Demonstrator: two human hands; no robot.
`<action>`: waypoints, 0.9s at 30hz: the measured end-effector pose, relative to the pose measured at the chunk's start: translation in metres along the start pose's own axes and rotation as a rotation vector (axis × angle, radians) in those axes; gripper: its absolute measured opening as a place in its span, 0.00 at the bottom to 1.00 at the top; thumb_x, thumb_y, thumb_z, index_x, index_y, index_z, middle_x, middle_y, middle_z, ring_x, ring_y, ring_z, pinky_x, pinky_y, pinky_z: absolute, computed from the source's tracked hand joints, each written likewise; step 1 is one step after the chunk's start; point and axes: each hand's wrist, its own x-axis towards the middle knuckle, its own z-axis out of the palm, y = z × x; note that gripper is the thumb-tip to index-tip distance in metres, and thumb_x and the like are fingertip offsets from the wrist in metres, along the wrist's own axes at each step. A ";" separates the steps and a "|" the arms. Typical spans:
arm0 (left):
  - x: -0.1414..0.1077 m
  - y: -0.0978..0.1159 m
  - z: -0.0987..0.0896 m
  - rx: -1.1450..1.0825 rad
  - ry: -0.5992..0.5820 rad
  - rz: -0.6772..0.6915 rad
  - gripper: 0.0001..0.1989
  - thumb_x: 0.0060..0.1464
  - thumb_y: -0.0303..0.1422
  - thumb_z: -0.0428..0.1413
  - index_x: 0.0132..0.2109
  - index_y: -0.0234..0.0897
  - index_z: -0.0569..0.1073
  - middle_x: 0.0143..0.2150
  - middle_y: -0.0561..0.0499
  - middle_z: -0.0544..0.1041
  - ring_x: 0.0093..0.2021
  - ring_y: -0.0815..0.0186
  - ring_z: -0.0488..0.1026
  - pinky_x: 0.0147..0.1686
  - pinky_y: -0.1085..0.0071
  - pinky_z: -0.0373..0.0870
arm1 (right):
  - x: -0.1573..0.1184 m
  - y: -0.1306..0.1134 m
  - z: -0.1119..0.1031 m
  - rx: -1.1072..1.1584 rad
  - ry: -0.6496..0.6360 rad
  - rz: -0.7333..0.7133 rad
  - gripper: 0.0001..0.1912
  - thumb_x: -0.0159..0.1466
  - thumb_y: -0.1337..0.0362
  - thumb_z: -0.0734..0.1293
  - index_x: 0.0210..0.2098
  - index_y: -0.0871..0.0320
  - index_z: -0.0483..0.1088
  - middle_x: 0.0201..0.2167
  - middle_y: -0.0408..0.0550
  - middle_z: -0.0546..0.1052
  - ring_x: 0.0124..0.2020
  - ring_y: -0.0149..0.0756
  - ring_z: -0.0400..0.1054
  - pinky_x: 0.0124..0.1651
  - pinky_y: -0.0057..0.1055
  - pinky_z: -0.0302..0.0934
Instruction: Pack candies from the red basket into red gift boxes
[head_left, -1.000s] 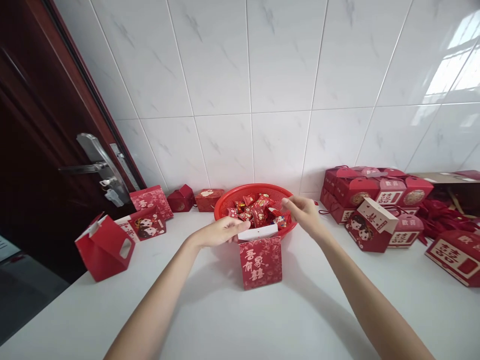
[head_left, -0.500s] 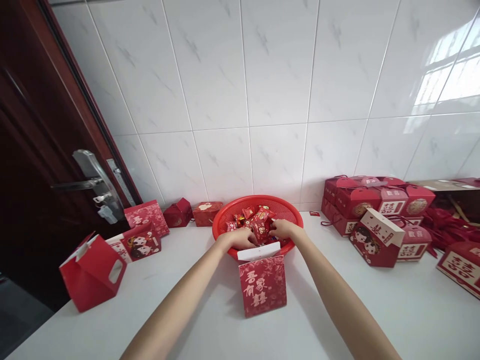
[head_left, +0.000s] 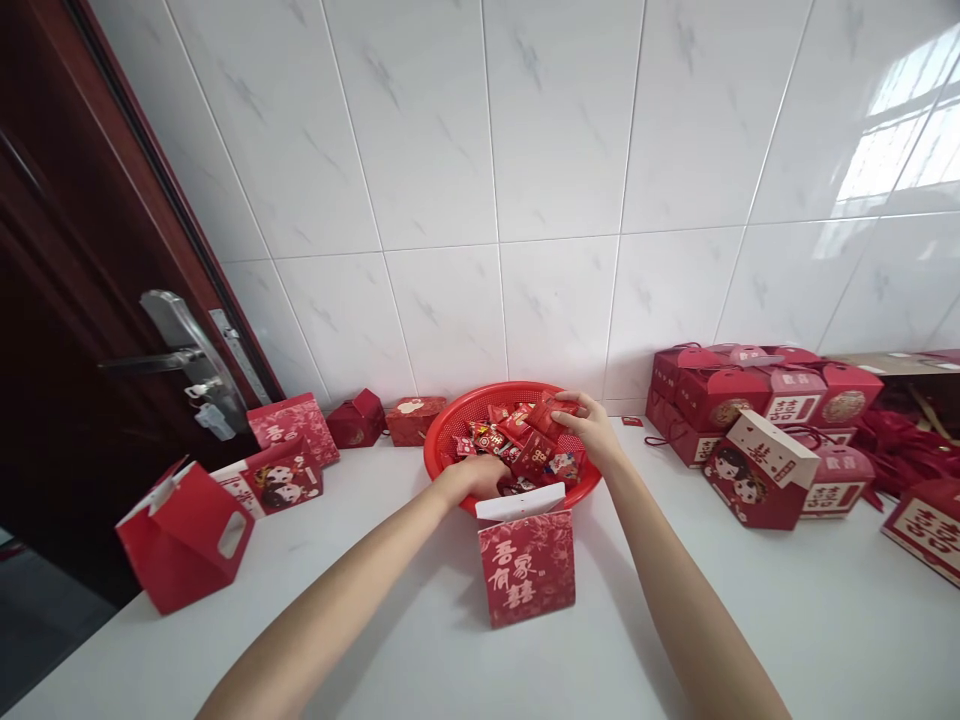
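Observation:
A red plastic colander basket (head_left: 442,462) stands against the wall and holds many wrapped candies (head_left: 517,430). My left hand (head_left: 484,476) reaches down into its near left side, with the fingertips hidden among the candies. At the right rim, my right hand (head_left: 589,428) pinches a red candy packet (head_left: 559,410) between thumb and fingers, just above the pile. Right in front of the basket, an open red gift box (head_left: 526,570) stands upright on the white table, its pale flap raised and gold characters on its front.
Stacked red gift boxes (head_left: 750,395) stand at the right, with a cream-topped box (head_left: 761,470) before them. Several other boxes, including a red handled box (head_left: 187,540), are at the left near a dark door (head_left: 75,300). A tiled wall (head_left: 555,310) closes off the back.
My right hand has risen from the candies toward the right rim and now has a red candy packet in its fingers. My left hand has shifted slightly left in the basket.

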 end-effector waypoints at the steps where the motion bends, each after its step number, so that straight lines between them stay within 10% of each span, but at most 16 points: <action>1: -0.001 0.003 -0.002 -0.038 0.034 -0.009 0.14 0.40 0.34 0.64 0.38 0.37 0.82 0.39 0.41 0.83 0.42 0.46 0.78 0.45 0.57 0.72 | -0.002 -0.001 -0.001 0.033 0.004 -0.002 0.25 0.46 0.56 0.74 0.42 0.57 0.72 0.26 0.44 0.77 0.29 0.38 0.71 0.36 0.36 0.66; 5: 0.000 0.014 -0.009 -0.275 0.277 -0.012 0.27 0.48 0.35 0.61 0.56 0.34 0.75 0.49 0.39 0.80 0.49 0.48 0.76 0.49 0.58 0.71 | -0.005 -0.005 -0.002 0.135 -0.008 -0.018 0.32 0.47 0.59 0.76 0.51 0.55 0.69 0.34 0.47 0.81 0.34 0.40 0.74 0.40 0.38 0.68; 9: 0.002 0.017 -0.015 -0.550 0.363 0.061 0.30 0.57 0.34 0.56 0.66 0.34 0.65 0.48 0.42 0.81 0.44 0.59 0.79 0.45 0.64 0.75 | -0.006 -0.007 -0.001 0.158 -0.130 -0.046 0.20 0.45 0.62 0.76 0.39 0.55 0.74 0.35 0.46 0.81 0.37 0.41 0.74 0.44 0.38 0.68; 14: 0.003 0.014 -0.019 -0.722 0.400 0.143 0.24 0.56 0.33 0.58 0.59 0.33 0.74 0.47 0.43 0.82 0.42 0.59 0.80 0.45 0.62 0.77 | -0.007 -0.013 -0.001 0.102 -0.257 -0.040 0.10 0.45 0.66 0.75 0.29 0.57 0.77 0.34 0.46 0.81 0.40 0.42 0.74 0.47 0.38 0.67; 19: 0.003 0.011 -0.019 -0.739 0.599 0.150 0.19 0.53 0.31 0.59 0.52 0.36 0.79 0.53 0.44 0.79 0.54 0.56 0.75 0.57 0.60 0.70 | -0.007 -0.012 -0.003 0.172 -0.283 0.024 0.21 0.53 0.60 0.74 0.47 0.51 0.77 0.52 0.49 0.78 0.55 0.45 0.70 0.51 0.39 0.68; 27: -0.005 0.021 -0.016 -0.506 0.704 0.208 0.20 0.53 0.26 0.55 0.52 0.42 0.80 0.52 0.47 0.78 0.54 0.60 0.74 0.56 0.64 0.69 | -0.007 -0.007 0.002 0.144 -0.324 0.119 0.24 0.46 0.61 0.79 0.43 0.58 0.77 0.34 0.47 0.81 0.36 0.39 0.75 0.40 0.35 0.69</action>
